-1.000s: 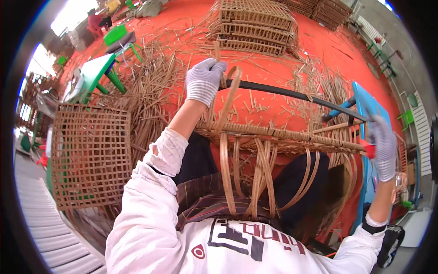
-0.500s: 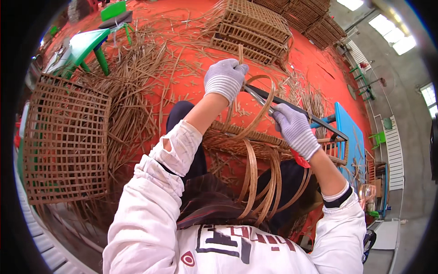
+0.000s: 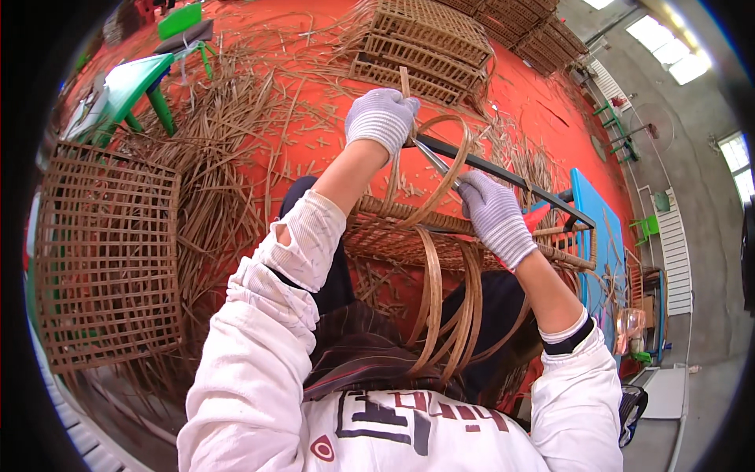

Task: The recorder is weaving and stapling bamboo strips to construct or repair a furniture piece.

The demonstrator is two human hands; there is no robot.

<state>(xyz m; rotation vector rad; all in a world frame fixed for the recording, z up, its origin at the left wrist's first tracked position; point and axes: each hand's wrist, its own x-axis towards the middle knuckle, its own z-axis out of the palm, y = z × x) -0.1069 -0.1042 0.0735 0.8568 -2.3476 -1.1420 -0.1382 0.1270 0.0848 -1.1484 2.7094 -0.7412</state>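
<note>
My left hand (image 3: 381,118), in a striped grey-and-white glove, is closed around the end of a flat tan rattan strip (image 3: 404,81) that sticks up past the fingers. My right hand (image 3: 494,211), gloved alike, grips a slim silver metal tool (image 3: 432,157); its far end lies by my left fingers, and its exact kind is hidden in my grip. A loop of the strip (image 3: 460,157) curls around the tool. Below my hands, a partly woven wicker piece (image 3: 409,242) with a black metal frame (image 3: 503,177) rests over my knees. Several long strips (image 3: 432,291) hang from it in loops.
An openwork woven panel (image 3: 110,259) stands at the left. Loose strips (image 3: 224,149) cover the red floor beyond it. Woven crates (image 3: 425,47) are stacked ahead. A green table (image 3: 130,82) is at the far left, a blue board (image 3: 602,220) at the right.
My right hand and the metal tool have shifted slightly left and upward in the picture. My left hand keeps its hold on the strip. The whole view has tilted a little.
</note>
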